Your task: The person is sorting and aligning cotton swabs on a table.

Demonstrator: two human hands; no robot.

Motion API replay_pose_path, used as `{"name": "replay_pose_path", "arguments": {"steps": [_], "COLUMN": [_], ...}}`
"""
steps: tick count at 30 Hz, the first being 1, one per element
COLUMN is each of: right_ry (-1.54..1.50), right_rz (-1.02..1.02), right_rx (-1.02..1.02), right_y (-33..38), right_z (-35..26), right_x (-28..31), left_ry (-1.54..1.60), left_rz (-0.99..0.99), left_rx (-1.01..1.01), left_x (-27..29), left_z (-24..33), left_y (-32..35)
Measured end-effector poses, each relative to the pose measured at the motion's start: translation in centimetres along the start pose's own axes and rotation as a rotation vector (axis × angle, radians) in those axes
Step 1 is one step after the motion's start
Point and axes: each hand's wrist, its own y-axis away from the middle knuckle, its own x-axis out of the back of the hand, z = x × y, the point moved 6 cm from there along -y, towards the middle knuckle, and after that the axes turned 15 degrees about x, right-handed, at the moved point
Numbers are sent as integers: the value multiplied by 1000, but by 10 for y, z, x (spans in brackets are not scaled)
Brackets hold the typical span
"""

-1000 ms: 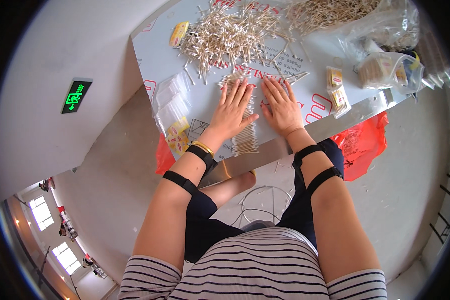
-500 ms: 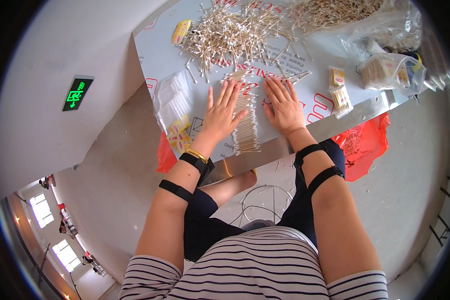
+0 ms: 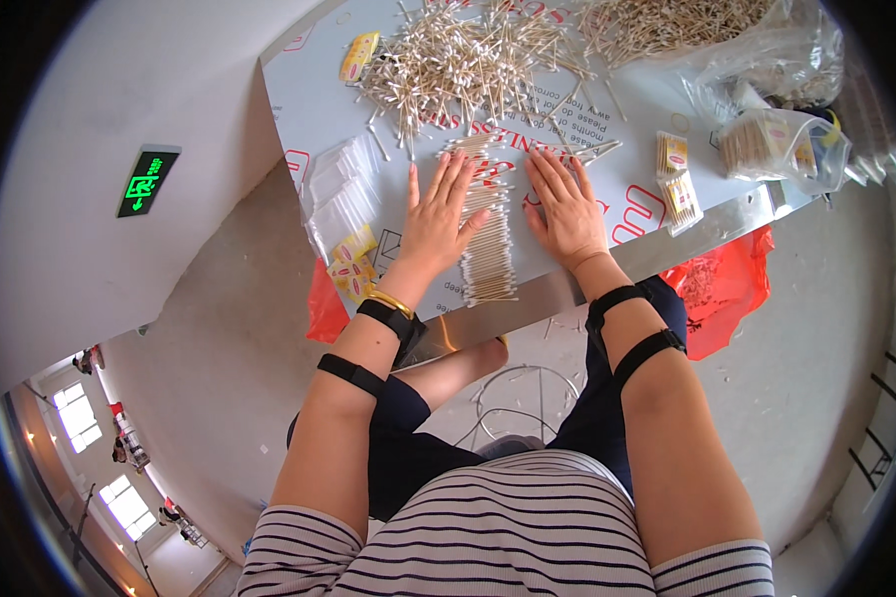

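A row of cotton swabs lies side by side on the table, running from its near edge toward a large loose heap of cotton swabs. My left hand is flat and open along the row's left side, its thumb reaching onto the swabs. To the right of the row, my right hand also lies flat with fingers stretched out, palm down on the table. Neither hand grips anything. A few stray swabs lie just beyond the right fingertips.
Clear plastic sleeves and yellow labels lie at the left edge. Two filled swab packs sit on the right, near a clear bag of packs. A second swab pile is at the far right. A red bag hangs below the table.
My left hand has shifted very slightly to the left, its thumb still near the row. The right hand stays in place; the swab row looks nearly the same.
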Motion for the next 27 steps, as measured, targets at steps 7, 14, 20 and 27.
{"name": "replay_pose_path", "arguments": {"steps": [7,14,20,27], "right_ry": [2,-3,-20,-8], "right_rz": [3,17,19,9], "right_rx": [2,9,6,8], "right_y": [0,-1,-1,-2], "right_z": [1,0,-1,0], "right_x": [-1,1,-1,0], "left_ry": [-86,-127,-27,180], "left_rz": [-5,-11,23,193], "left_rx": [-70,-83,-21,28], "left_x": [5,7,9,35], "left_z": [0,-4,-10,-16], "left_y": [-2,-2,1,-20]}}
